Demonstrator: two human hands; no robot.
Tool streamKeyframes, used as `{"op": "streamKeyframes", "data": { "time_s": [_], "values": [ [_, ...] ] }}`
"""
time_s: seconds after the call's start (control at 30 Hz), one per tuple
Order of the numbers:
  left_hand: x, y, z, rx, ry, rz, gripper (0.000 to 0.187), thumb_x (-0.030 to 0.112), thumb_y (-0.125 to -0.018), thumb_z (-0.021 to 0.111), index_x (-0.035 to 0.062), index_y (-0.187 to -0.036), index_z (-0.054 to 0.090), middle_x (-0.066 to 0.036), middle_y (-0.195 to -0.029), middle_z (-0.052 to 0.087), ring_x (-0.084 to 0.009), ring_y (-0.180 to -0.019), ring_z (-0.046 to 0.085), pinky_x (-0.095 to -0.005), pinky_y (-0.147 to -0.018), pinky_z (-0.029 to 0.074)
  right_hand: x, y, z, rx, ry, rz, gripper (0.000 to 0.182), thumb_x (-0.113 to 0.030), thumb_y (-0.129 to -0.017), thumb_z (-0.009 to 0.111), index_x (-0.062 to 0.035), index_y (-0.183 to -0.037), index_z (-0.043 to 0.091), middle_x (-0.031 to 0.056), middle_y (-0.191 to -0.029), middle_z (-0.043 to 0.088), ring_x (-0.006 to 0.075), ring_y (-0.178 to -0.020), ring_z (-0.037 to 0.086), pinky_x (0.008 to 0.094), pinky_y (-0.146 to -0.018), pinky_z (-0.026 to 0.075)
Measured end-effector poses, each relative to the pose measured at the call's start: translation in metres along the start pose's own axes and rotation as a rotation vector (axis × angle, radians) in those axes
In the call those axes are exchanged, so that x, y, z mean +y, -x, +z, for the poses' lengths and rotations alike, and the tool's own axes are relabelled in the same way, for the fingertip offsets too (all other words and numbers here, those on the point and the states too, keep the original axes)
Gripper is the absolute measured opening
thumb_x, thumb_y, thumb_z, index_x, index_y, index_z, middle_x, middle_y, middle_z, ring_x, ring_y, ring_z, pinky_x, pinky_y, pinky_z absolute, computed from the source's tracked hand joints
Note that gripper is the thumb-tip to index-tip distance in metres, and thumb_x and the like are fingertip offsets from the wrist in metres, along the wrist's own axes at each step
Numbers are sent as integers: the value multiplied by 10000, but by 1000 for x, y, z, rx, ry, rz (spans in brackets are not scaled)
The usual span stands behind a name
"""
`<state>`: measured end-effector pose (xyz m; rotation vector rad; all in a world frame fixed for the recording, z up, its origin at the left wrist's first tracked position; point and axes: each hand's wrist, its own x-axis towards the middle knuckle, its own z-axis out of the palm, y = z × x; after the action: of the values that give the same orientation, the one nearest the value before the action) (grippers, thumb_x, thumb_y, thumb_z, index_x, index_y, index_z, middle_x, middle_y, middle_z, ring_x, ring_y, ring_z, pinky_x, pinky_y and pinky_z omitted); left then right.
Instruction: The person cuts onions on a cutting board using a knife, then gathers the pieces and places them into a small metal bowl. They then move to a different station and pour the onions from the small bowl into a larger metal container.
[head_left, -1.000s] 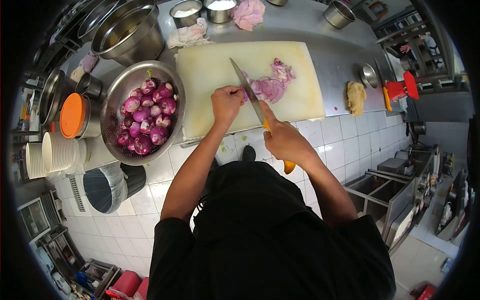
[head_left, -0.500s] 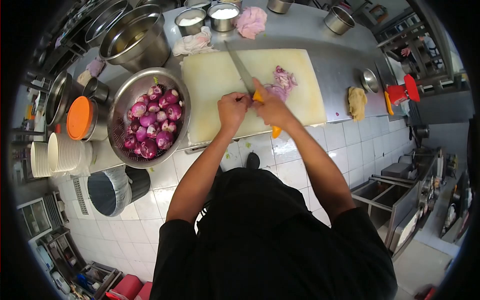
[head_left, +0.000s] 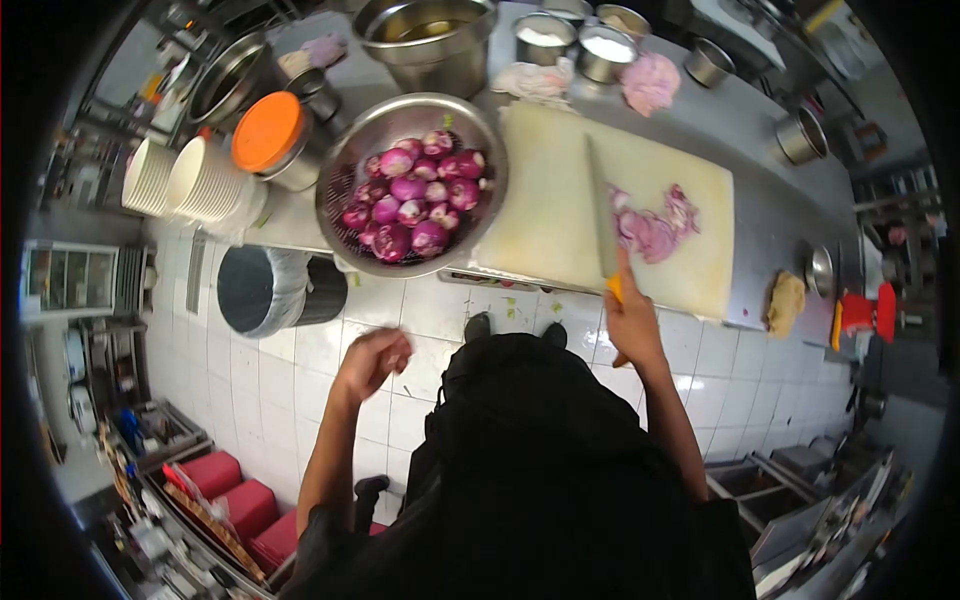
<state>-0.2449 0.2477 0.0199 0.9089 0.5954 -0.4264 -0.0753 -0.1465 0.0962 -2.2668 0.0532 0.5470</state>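
My right hand (head_left: 634,328) is wrapped round the yellow handle of a long knife (head_left: 603,200). The blade lies over the white cutting board (head_left: 545,190), just left of a pile of sliced purple onion (head_left: 650,232). Off the counter, over the tiled floor, my left hand (head_left: 374,362) has its fingers curled and slightly blurred; whether they hold anything is too small to tell. A steel colander (head_left: 490,200) full of peeled purple onions (head_left: 408,187) stands left of the board.
A dark bin (head_left: 245,290) with a clear liner stands below the counter at left. White bowls (head_left: 205,178) and an orange-lidded container (head_left: 268,132) are left of the colander. Steel pots, a pink cloth (head_left: 650,84) and a yellow cloth (head_left: 785,304) lie around the board.
My left hand has left the board and moved down and left, past the counter edge. The knife has shifted left of the slices. The view has turned to the left.
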Motion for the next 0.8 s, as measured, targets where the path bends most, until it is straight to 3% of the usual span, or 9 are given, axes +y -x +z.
{"op": "streamKeyframes", "data": {
  "time_s": [0.03,0.07,0.1,0.13,0.17,0.23,0.37,0.6,0.8],
  "values": [
    [-63,15,-68,17,128,-20,278,262,-993,614,1,-1071,671,-91,-888,680,-194,-812,635,-358,-734,519,0,3,-8,-7,-9,88,781,-68,-982,528,-319,-1643,195,207,-759,653,314,-595,640,436,-639,541],
    [-158,44,-134,191,-40,-68,288,252,-1000,591,3,-1120,672,-99,-935,694,-206,-866,647,-381,-798,531,26,-5,-7,57,64,-80,785,-88,-984,509,-297,-1647,144,210,-726,650,389,-577,657,490,-549,547],
    [-231,81,-160,152,-408,-337,452,388,-1060,426,28,-1177,673,-120,-1126,691,-169,-967,629,-394,-873,512,45,-13,-8,85,87,-112,789,-85,-986,513,-298,-1650,143,200,-723,647,366,-573,655,479,-568,549],
    [-267,122,-142,145,-637,-595,450,390,-1056,433,29,-1178,674,-120,-1126,691,-173,-967,631,-395,-874,512,55,-18,-7,115,107,-132,792,-82,-988,518,-299,-1652,143,191,-720,645,343,-569,652,468,-588,551],
    [-277,145,-126,185,-647,-698,449,391,-1052,440,29,-1179,674,-121,-1127,692,-176,-966,633,-396,-874,513,44,-21,-10,88,108,-84,794,-80,-989,520,-299,-1653,143,193,-726,649,342,-584,654,465,-611,552],
    [-251,166,-119,285,-576,-730,447,395,-1044,455,31,-1181,675,-122,-1128,694,-183,-966,636,-398,-874,515,21,-6,-17,38,105,49,798,-74,-990,524,-298,-1654,142,197,-737,656,339,-612,657,460,-657,553],
    [-211,179,-131,415,-524,-663,445,402,-1028,484,33,-1185,678,-125,-1129,698,-197,-964,644,-402,-875,518,26,-11,-14,61,121,32,807,-56,-988,525,-288,-1656,137,207,-751,664,342,-642,665,460,-685,543],
    [-195,184,-139,447,-522,-601,448,414,-999,535,37,-1192,682,-129,-1133,705,-221,-961,658,-409,-876,523,12,-23,-12,69,256,67,802,-61,-977,544,-259,-1650,157,240,-806,695,409,-702,688,479,-701,542],
    [-190,176,-146,408,-552,-606,457,425,-975,578,41,-1198,686,-133,-1136,711,-241,-959,669,-416,-877,528,28,-30,-7,143,302,-22,801,-46,-965,539,-252,-1645,168,253,-814,694,431,-690,679,498,-688,537]
  ]
}}
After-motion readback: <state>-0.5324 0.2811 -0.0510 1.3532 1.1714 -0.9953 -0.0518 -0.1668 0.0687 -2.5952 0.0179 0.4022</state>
